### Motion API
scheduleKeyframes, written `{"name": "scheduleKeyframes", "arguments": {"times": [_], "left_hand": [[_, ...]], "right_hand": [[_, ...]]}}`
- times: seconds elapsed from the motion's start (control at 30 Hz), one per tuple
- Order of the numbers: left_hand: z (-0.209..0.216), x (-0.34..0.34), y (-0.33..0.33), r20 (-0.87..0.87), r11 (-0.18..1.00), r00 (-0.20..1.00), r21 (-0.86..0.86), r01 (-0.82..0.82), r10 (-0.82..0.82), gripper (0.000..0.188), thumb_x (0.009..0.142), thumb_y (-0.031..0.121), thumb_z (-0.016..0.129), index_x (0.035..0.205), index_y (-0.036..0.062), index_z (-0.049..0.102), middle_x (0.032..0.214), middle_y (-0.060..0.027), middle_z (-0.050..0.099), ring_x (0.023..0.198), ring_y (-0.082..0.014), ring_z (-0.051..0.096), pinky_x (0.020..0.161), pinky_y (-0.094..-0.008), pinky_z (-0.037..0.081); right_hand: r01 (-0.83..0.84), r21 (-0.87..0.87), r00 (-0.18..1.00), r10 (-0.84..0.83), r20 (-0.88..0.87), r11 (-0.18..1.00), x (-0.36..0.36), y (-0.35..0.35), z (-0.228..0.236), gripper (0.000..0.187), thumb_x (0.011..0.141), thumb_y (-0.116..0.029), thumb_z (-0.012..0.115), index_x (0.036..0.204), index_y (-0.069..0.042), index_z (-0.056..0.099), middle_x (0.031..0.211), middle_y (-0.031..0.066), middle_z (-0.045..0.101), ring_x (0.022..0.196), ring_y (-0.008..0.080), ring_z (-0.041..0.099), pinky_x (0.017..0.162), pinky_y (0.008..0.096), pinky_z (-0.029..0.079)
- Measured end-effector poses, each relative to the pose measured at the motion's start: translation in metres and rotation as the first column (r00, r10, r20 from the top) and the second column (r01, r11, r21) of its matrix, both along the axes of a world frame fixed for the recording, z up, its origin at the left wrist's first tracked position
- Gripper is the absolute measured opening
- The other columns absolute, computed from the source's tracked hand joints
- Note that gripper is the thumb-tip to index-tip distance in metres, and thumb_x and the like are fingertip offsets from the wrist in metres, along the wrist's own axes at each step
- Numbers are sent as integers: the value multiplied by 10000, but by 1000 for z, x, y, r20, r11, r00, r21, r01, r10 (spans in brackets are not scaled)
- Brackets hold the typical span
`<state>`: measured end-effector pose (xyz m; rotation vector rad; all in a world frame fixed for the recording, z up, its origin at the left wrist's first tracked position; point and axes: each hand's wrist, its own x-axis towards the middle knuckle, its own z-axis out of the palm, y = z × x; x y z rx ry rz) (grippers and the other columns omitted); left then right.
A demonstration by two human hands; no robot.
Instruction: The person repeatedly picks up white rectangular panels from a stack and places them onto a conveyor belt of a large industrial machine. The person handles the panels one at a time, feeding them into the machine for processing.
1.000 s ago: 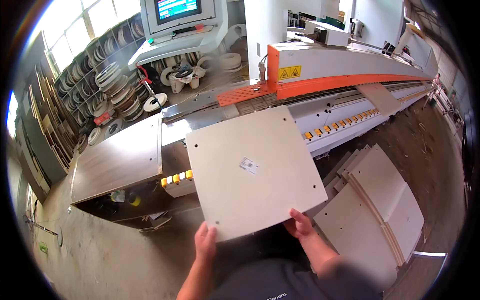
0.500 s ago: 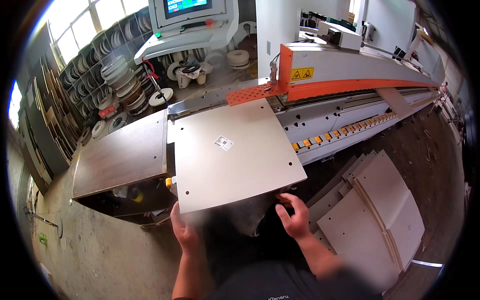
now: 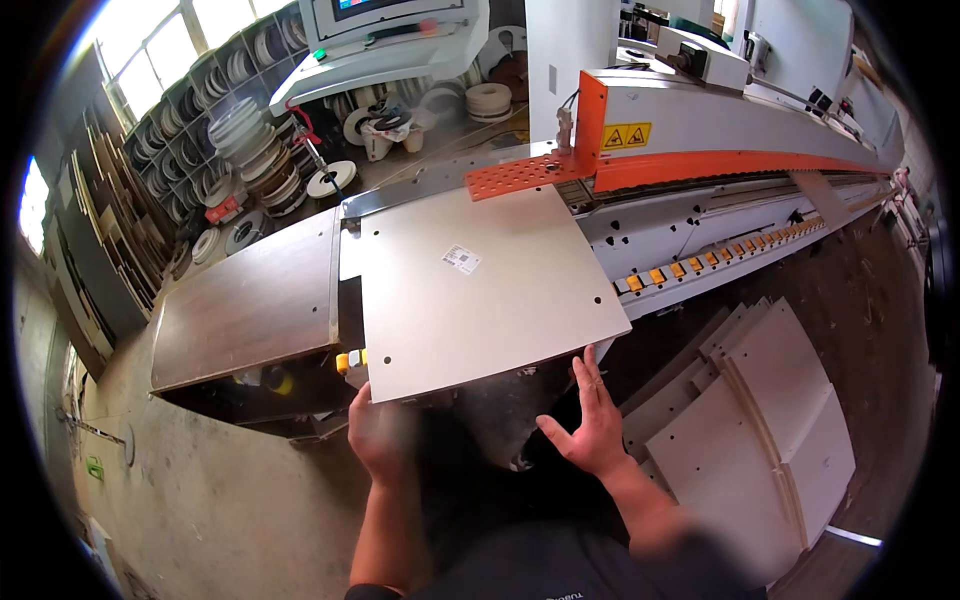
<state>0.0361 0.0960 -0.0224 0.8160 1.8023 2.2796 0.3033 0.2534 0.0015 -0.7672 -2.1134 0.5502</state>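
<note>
A pale, flat rectangular panel (image 3: pixel 500 310) with several small holes and a white label (image 3: pixel 461 260) lies in front of me, its far edge by the perforated orange plate of a long machine (image 3: pixel 720 130). At the panel's near left corner is my left hand (image 3: pixel 378 445), its fingertips against the edge. Blur hides much of its thumb side, so its grip is unclear. My right hand (image 3: pixel 592 430) is open, fingers stretched upward and thumb spread. Its fingertips meet the panel's near edge toward the right corner.
Left of the panel stands a brown-topped cabinet (image 3: pixel 250 310). Pale panels (image 3: pixel 730 440) lie stacked low at my right. A control console (image 3: pixel 390 55) rises at the back, with rolls of edging strip (image 3: pixel 270 185) near it. Yellow blocks (image 3: pixel 690 266) line the machine's side.
The view has shifted slightly. My right hand has straightened its fingers and brought them up to the panel's near edge. My left hand stays at the near left corner.
</note>
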Motion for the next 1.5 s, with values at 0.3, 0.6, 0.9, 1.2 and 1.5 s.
{"name": "scheduleKeyframes", "arguments": {"times": [0.3, 0.6, 0.9, 1.2, 1.5], "left_hand": [[-14, 10, 13, -40, 992, 999, -128, -6, 1, 357, 986, 7, 684, 1336, -22, 616, 959, -16, 708, 781, -49, 618, 627, -196, 470], [6, 62, 67, 130, 971, 970, -102, 218, -205, 394, 935, -60, 706, 1324, -20, 660, 988, -30, 702, 827, -79, 627, 705, -224, 528], [-45, 90, 95, -1, 878, 916, -284, 385, -402, 306, 1005, 129, 650, 1264, -32, 677, 972, -78, 732, 888, -135, 653, 823, -285, 540], [-246, 96, 1, -94, 317, 511, -873, 370, -854, 242, 973, 272, 651, 1035, 57, 743, 946, -203, 731, 915, -396, 715, 794, -453, 551], [-263, 115, 13, 45, 142, 467, -923, 357, -883, 306, 1004, 308, 597, 968, 24, 704, 941, -258, 696, 963, -476, 664, 782, -529, 520]], "right_hand": [[90, 15, 993, -91, 74, 996, 18, 21, -11, 921, 815, -373, 836, 1533, -1, 394, 1641, 261, 329, 1402, 418, 502, 1064, 420, 513], [170, -238, 960, -216, -181, 956, 66, 57, -9, 701, 887, -230, 776, 1491, -51, 470, 1510, 179, 527, 1050, 241, 690, 886, 359, 564], [331, -707, 885, -466, 3, 624, 179, 52, -108, 317, 985, -272, 695, 1223, -63, 702, 1078, 97, 759, 929, 166, 695, 859, 331, 547], [446, -875, 352, -936, -22, 188, 420, 32, -238, 371, 987, -431, 652, 1108, -90, 730, 1027, 38, 750, 855, 110, 673, 672, 281, 511], [230, -969, -244, -969, 36, -94, 599, 51, -226, 557, 916, -651, 673, 1053, -111, 664, 836, 9, 704, 614, 80, 557, 572, 245, 399]]}}
